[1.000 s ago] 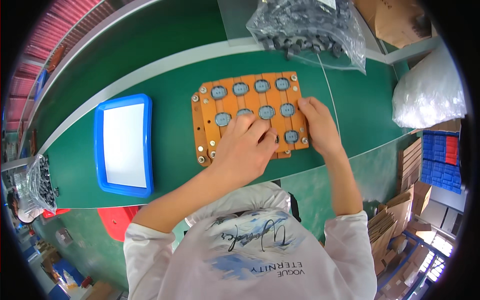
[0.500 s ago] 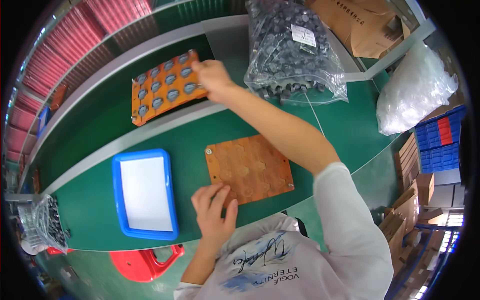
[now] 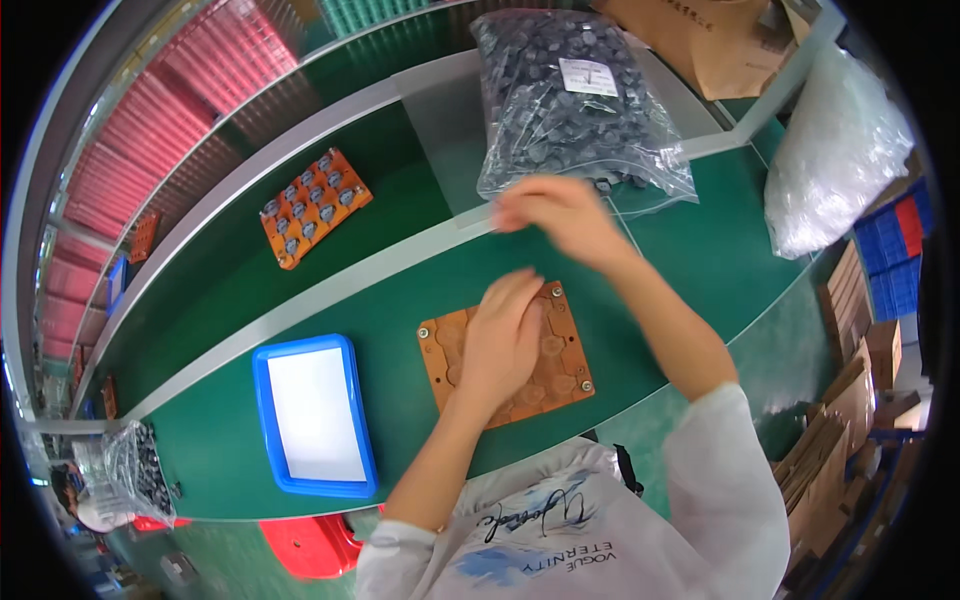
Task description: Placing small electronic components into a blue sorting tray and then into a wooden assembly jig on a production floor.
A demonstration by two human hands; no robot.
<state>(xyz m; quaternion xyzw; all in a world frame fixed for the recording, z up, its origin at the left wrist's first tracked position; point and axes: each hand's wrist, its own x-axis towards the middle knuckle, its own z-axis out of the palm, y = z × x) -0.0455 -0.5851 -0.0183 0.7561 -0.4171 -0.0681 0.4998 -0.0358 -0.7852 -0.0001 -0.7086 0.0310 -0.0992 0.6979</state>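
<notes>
A brown-orange plate (image 3: 570,385) with hexagonal recesses and metal corner pins lies flat on the green table. My left hand (image 3: 502,340) rests over its middle, palm down, fingers stretched out and covering part of the recesses. Beyond the plate, my right hand (image 3: 565,215) is in the air near a clear plastic bag (image 3: 565,110) full of small dark grey pieces. Motion smears its fingers, so I cannot tell whether it holds anything. An orange tray (image 3: 353,183) carrying rows of round grey parts sits in the sunken green lane, apart from both hands.
Left of the plate is a blue-rimmed shallow tray (image 3: 264,400) with a white bottom. A grey rail (image 3: 300,298) divides the table from the lane. At the right hangs a bulging clear plastic bag (image 3: 835,160). A red stool (image 3: 310,548) stands below the table's front edge.
My right hand has let go of the tray of grey parts and come back right, toward the bag. That tray now lies alone in the lane. My left hand has moved from the plate's edge over its middle.
</notes>
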